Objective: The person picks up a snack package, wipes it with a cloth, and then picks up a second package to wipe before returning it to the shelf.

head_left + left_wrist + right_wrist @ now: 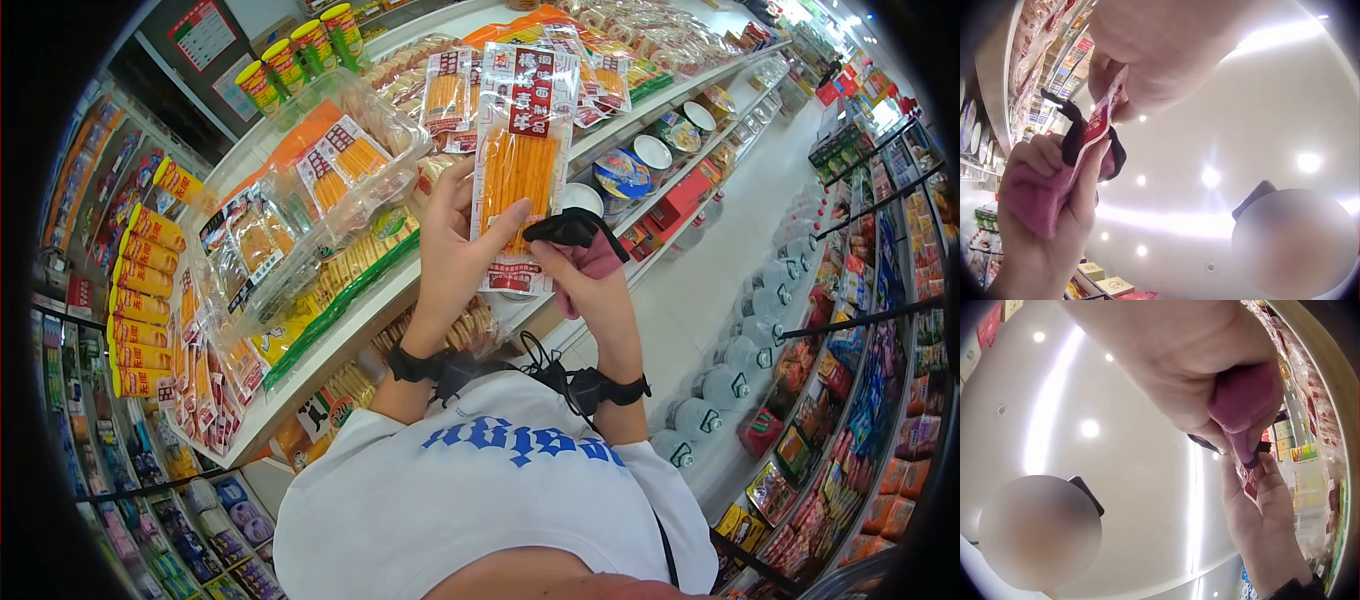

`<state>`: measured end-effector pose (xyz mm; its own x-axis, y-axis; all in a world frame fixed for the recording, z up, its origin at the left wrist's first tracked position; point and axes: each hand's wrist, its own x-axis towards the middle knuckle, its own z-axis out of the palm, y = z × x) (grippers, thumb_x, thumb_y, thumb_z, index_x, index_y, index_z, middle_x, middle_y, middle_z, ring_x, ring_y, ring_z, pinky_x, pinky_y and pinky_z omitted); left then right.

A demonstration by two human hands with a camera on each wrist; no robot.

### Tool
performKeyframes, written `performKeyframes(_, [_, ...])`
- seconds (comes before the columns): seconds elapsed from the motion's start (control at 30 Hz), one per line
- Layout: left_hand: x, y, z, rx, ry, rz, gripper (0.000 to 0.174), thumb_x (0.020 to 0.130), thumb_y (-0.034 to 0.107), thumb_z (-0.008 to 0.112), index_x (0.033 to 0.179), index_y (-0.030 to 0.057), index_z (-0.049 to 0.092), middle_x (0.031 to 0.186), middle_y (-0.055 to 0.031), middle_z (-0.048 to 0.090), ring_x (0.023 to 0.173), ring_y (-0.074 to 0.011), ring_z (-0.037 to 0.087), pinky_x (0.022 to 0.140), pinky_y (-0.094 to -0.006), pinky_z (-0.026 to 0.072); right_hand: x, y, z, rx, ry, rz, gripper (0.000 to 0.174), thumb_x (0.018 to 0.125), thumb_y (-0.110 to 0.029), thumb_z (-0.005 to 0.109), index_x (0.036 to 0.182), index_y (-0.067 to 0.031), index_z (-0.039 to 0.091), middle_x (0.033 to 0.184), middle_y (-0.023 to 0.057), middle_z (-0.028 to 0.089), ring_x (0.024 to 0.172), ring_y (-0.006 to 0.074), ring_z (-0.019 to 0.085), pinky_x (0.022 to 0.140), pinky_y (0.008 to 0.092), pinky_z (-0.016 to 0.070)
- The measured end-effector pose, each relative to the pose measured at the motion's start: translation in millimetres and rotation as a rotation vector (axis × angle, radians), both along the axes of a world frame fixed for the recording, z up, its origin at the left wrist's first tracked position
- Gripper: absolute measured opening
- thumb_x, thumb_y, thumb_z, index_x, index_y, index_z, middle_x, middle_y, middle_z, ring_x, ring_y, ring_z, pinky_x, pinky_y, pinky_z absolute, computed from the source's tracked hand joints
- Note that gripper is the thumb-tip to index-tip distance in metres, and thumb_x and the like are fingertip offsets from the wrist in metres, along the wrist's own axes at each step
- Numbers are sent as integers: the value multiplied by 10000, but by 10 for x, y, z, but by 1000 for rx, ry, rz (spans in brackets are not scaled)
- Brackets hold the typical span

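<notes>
My left hand [455, 235] grips a clear packet of orange snack sticks [520, 170] by its lower left side, thumb across the front. The packet stands upright in front of my chest, its dark red label at the top. At its lower right edge, my right hand [595, 290] holds a pink and black cloth [585, 240] against the packet. The left wrist view shows the pink cloth [1038, 197] bunched in the right fingers, with the packet [1100, 122] edge-on beside the right thumb. In the right wrist view, the cloth [1244, 400] fills the curled right hand.
A white shelf top [345, 325] carries a clear plastic bin [380, 125] with similar packets, bagged snacks and yellow canisters [140, 300]. Lidded tubs [620, 172] sit on the shelves below. Large water bottles [735, 380] line the aisle floor at right, beside stocked racks.
</notes>
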<state>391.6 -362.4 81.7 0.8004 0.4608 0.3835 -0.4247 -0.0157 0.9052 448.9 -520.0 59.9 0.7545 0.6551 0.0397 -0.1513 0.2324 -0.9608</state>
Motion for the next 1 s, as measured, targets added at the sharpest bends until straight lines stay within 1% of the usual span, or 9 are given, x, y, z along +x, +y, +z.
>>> performKeyframes(0.1, [10, -12, -17, -32, -34, 73, 497, 907, 23, 701, 1320, -29, 428, 1148, -158, 671, 1022, -174, 671, 861, -295, 551, -59, -1, 94, -98, 85, 11, 224, 911, -134, 723, 1083, -25, 629, 752, -2, 637, 424, 24, 449, 369, 203, 300])
performKeyframes(0.2, [23, -2, 13, -66, -56, 146, 516, 910, 26, 699, 1330, -26, 405, 1137, -160, 676, 998, -178, 680, 847, -296, 558, -49, 15, -22, -110, 97, 185, 335, 912, -185, 728, 1168, -35, 574, 862, 33, 699, 456, 20, 483, 371, 202, 317])
performKeyframes(0.4, [-4, 112, -74, -36, -5, 91, 516, 895, 48, 722, 1313, -34, 430, 1121, -156, 682, 954, -175, 692, 817, -296, 560, -6, 37, 21, -35, 22, -123, 231, 941, -169, 683, 1107, -27, 610, 682, -1, 592, 440, 49, 476, 381, 199, 317])
performKeyframes(0.47, [-31, 95, -85, -10, 68, 22, 504, 880, 74, 745, 1292, -37, 477, 1129, -140, 680, 951, -166, 688, 811, -292, 552, 5, 36, 31, 4, 13, -108, 211, 950, -167, 671, 1095, -26, 612, 682, 1, 584, 447, 51, 478, 381, 201, 319])
performKeyframes(0.6, [6, 104, -168, 307, 142, -98, 450, 876, 28, 723, 1276, -38, 530, 1218, -107, 564, 1146, -171, 576, 1003, -337, 455, 26, 52, 38, 105, -20, -226, 151, 945, -119, 674, 1051, -26, 619, 742, -4, 601, 459, 47, 467, 382, 210, 323])
performKeyframes(0.7, [-35, 143, -113, 586, 214, -57, 556, 871, 19, 707, 1369, -40, 467, 1261, -136, 552, 1185, -207, 562, 1019, -350, 447, 88, 33, 35, 133, -39, -287, 137, 937, -94, 681, 1041, -29, 620, 778, -8, 611, 463, 40, 461, 382, 210, 321])
performKeyframes(0.8, [23, -74, -87, 384, 53, 27, 691, 861, 90, 711, 1456, -22, 377, 1292, -202, 554, 1181, -309, 568, 1008, -366, 444, 111, 41, -21, 98, -39, -298, 199, 926, -94, 699, 1088, -29, 603, 776, -7, 608, 476, 30, 463, 386, 197, 320])
performKeyframes(0.9, [94, -116, -183, 806, -8, 167, 768, 912, 97, 657, 1533, -13, 219, 1326, -230, 529, 1217, -345, 541, 1045, -380, 416, 59, 119, -28, 145, -100, -383, 239, 933, -87, 688, 1142, -25, 590, 760, -9, 598, 498, 32, 475, 403, 194, 333])
performKeyframes(1.0, [122, -189, -151, 661, -49, 93, 732, 959, 168, 630, 1529, -30, 214, 1338, -218, 526, 1221, -298, 542, 1040, -372, 417, -47, 134, -23, 158, -137, -377, 242, 956, -74, 651, 1181, -20, 581, 752, -13, 590, 527, 41, 491, 437, 201, 359])
